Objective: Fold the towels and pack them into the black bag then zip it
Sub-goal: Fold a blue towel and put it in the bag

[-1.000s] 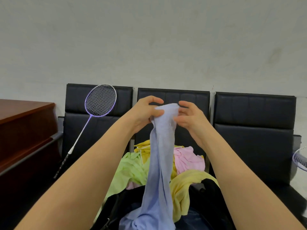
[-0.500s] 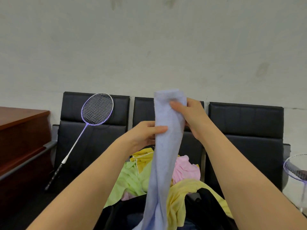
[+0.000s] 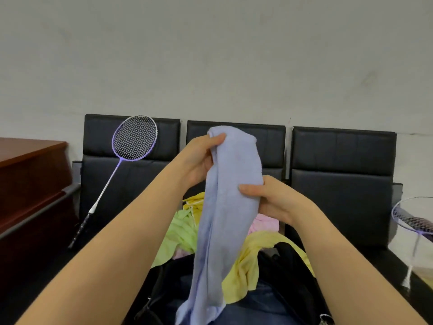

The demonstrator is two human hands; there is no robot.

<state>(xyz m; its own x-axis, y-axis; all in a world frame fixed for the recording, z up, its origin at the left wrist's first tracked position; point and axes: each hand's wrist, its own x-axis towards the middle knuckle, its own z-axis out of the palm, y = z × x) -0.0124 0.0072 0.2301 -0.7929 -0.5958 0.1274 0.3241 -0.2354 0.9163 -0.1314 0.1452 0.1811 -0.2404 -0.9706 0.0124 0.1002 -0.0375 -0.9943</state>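
Head view: the black bag (image 3: 288, 273) is largely hidden by the hanging blue towel (image 3: 225, 207) and both forearms, so its contents are unclear; yellow (image 3: 248, 261), green (image 3: 180, 233) and pink (image 3: 264, 225) towels lie heaped just behind it. Left hand (image 3: 199, 160) pinches the blue towel's top edge, thumb over it. Right hand (image 3: 269, 198) grips it lower down, fingers curled around.

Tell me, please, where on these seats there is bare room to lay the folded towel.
The right seat, between the pile and the racket at the frame edge, shows bare cushion. The middle seat is crowded with towels and the black bag; the left one holds a leaning racket.
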